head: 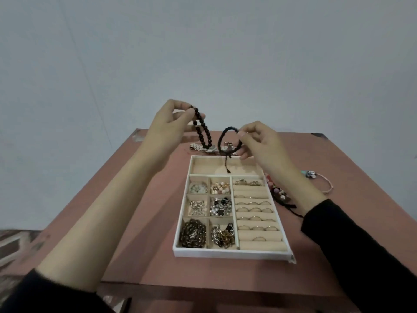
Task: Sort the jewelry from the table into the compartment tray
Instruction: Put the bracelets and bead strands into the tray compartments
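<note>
Dark glossy bead bracelet [204, 132] in left grip [167, 123], black braided cord bracelet [220, 141] in right grip [259, 141]

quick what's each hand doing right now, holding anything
Left hand: pinches a string of dark round beads.
Right hand: pinches a black braided cord bracelet above the cream compartment tray.

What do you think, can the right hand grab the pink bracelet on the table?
Probably not yet: the right hand pinches the black cord bracelet. The pink bracelet lies uncovered on its side of the table, so once the hand lets go, likely yes.
</note>
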